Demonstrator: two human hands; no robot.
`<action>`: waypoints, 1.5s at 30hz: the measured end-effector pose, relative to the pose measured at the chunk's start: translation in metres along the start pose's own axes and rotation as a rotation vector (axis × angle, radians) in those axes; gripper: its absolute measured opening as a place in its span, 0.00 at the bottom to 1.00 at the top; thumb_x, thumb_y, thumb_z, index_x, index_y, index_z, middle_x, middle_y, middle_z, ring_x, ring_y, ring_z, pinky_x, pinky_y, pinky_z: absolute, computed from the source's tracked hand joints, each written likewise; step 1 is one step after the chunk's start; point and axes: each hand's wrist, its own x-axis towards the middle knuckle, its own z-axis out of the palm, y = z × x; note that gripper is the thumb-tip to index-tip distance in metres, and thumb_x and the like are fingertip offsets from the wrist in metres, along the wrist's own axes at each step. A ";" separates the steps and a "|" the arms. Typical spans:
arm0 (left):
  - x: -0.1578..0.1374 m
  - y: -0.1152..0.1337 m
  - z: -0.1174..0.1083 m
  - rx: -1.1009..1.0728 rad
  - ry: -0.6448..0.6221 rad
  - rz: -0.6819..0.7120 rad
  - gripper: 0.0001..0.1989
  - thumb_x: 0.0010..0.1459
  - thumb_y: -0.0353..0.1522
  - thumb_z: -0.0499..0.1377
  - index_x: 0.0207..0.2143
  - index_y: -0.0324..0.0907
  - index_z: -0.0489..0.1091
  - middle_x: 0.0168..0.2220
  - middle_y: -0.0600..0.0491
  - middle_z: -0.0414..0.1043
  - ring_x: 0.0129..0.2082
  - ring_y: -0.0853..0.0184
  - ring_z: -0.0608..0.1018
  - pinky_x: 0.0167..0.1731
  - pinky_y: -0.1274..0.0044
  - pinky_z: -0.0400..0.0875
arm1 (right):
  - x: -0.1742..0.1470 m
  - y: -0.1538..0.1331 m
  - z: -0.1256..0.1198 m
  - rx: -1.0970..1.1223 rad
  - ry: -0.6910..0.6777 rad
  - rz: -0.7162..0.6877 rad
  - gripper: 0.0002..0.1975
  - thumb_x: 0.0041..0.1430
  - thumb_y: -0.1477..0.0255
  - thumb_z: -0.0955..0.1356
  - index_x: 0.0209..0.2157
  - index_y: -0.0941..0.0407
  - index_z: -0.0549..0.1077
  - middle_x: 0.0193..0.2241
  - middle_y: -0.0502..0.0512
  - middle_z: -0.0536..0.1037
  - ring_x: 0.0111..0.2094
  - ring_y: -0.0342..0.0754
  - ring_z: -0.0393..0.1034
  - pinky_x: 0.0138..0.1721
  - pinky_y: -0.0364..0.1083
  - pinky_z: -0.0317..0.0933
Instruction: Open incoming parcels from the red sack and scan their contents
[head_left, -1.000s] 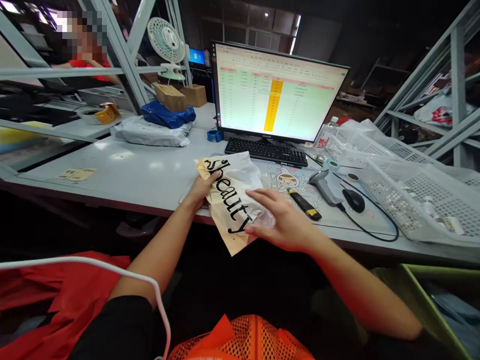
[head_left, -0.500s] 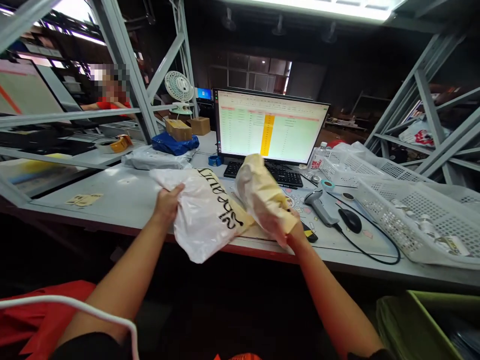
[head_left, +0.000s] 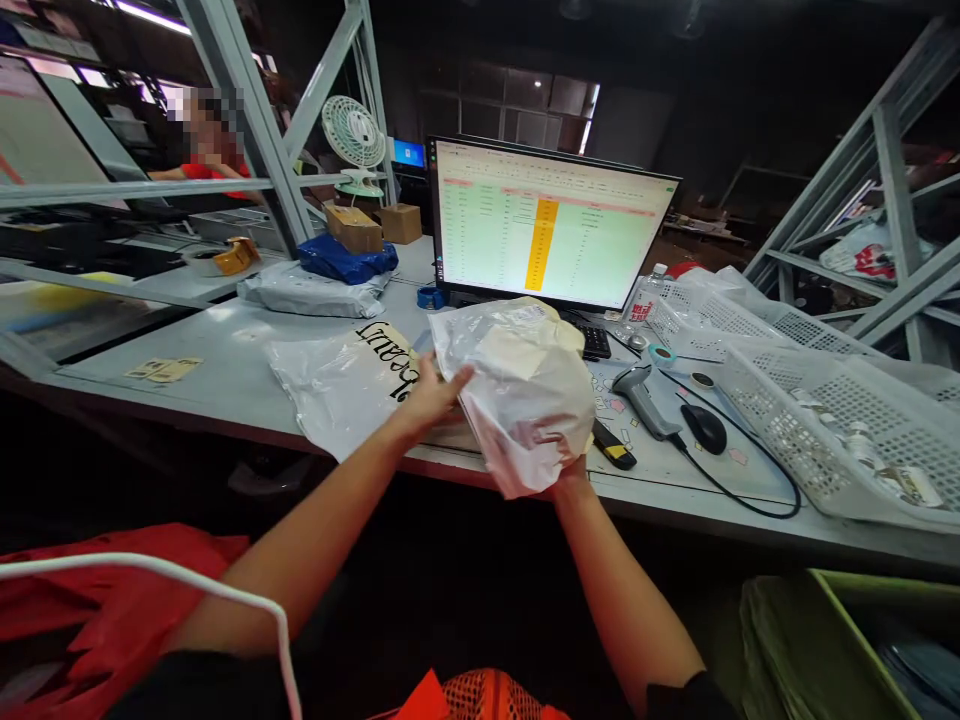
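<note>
Head view showed a crumpled white bag (head_left: 517, 380) raised over the front edge of the desk (head_left: 225, 355), before the monitor (head_left: 555, 230). The left hand (head_left: 439, 390) was at the bag's left side, its thumb laid across the edge; whether its other fingers closed on the plastic I could not tell. The right hand (head_left: 571, 473) came up under the lower right corner, its fingers hidden behind the bag, so their grip could not be told either. Held this way, the weight probably sat on the right hand while the left steadied the side.

A lettered bag (head_left: 330, 390) lay flat near the desk's front edge, left of the hands, perhaps to leave the middle free. The scanner (head_left: 646, 402), mouse (head_left: 703, 428) and cutter (head_left: 613, 446) lay towards the right end, likely for easy reach.

Counted: two bags by the hands, one monitor, one scanner, one mouse, one cutter; two cardboard boxes (head_left: 352, 230) towards the back edge, one blue package (head_left: 345, 260) atop one pale package (head_left: 315, 292), and at least two white baskets (head_left: 832, 440) along the right edge.
</note>
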 end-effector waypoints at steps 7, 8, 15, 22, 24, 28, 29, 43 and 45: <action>0.029 -0.019 -0.020 0.045 -0.067 0.071 0.44 0.49 0.28 0.69 0.67 0.47 0.57 0.59 0.43 0.73 0.59 0.48 0.77 0.63 0.51 0.70 | -0.060 -0.040 -0.035 -0.177 0.279 0.148 0.30 0.53 0.53 0.79 0.51 0.56 0.77 0.43 0.61 0.84 0.43 0.58 0.81 0.45 0.55 0.76; 0.031 -0.015 -0.027 0.260 -0.040 0.095 0.42 0.49 0.28 0.68 0.66 0.45 0.60 0.59 0.41 0.73 0.60 0.44 0.76 0.64 0.47 0.67 | -0.067 -0.051 -0.044 -0.271 0.315 0.052 0.27 0.57 0.53 0.77 0.52 0.56 0.77 0.45 0.61 0.84 0.45 0.57 0.81 0.47 0.56 0.76; 0.012 0.008 0.032 1.041 -0.090 0.560 0.30 0.70 0.42 0.55 0.69 0.37 0.62 0.70 0.39 0.64 0.71 0.49 0.64 0.72 0.57 0.56 | -0.049 -0.032 0.014 -1.092 -0.091 -0.361 0.29 0.68 0.58 0.71 0.66 0.53 0.71 0.71 0.64 0.64 0.72 0.67 0.55 0.71 0.69 0.53; 0.030 -0.055 0.024 1.079 -0.316 0.280 0.32 0.74 0.49 0.44 0.75 0.51 0.56 0.79 0.53 0.42 0.78 0.47 0.44 0.72 0.44 0.38 | -0.060 0.040 0.031 -1.285 -0.073 -0.537 0.38 0.66 0.73 0.72 0.73 0.54 0.58 0.75 0.69 0.50 0.76 0.68 0.40 0.70 0.68 0.55; 0.032 -0.062 0.015 1.060 -0.274 0.294 0.32 0.75 0.49 0.43 0.75 0.51 0.56 0.79 0.54 0.42 0.78 0.48 0.44 0.73 0.46 0.38 | -0.064 0.042 0.025 -1.204 0.002 -0.630 0.28 0.68 0.75 0.69 0.68 0.54 0.66 0.67 0.70 0.63 0.69 0.63 0.58 0.65 0.63 0.63; 0.029 -0.059 0.016 1.061 -0.295 0.295 0.33 0.74 0.49 0.44 0.76 0.49 0.55 0.79 0.54 0.41 0.79 0.48 0.43 0.74 0.48 0.37 | -0.055 0.036 0.029 -1.133 -0.029 -0.779 0.11 0.69 0.78 0.67 0.48 0.53 0.78 0.46 0.62 0.75 0.48 0.56 0.71 0.50 0.56 0.72; 0.029 -0.058 0.018 1.054 -0.301 0.292 0.33 0.74 0.49 0.43 0.76 0.49 0.55 0.79 0.54 0.40 0.79 0.49 0.42 0.74 0.48 0.38 | -0.052 0.032 0.030 -1.107 -0.047 -0.812 0.11 0.69 0.79 0.66 0.45 0.53 0.78 0.44 0.60 0.76 0.46 0.55 0.70 0.48 0.55 0.72; -0.020 -0.021 0.035 1.191 -0.680 0.592 0.29 0.75 0.44 0.46 0.74 0.48 0.58 0.78 0.50 0.44 0.78 0.51 0.45 0.75 0.56 0.41 | -0.069 -0.063 -0.040 -0.915 -0.216 -0.288 0.08 0.71 0.64 0.70 0.46 0.52 0.79 0.42 0.55 0.83 0.43 0.50 0.79 0.48 0.50 0.72; -0.029 -0.011 0.048 1.196 -0.738 0.610 0.29 0.75 0.43 0.45 0.71 0.43 0.63 0.76 0.48 0.53 0.77 0.52 0.53 0.75 0.59 0.45 | -0.024 -0.073 -0.049 -0.852 0.090 -0.148 0.14 0.70 0.61 0.69 0.47 0.55 0.78 0.38 0.56 0.82 0.35 0.49 0.78 0.36 0.47 0.73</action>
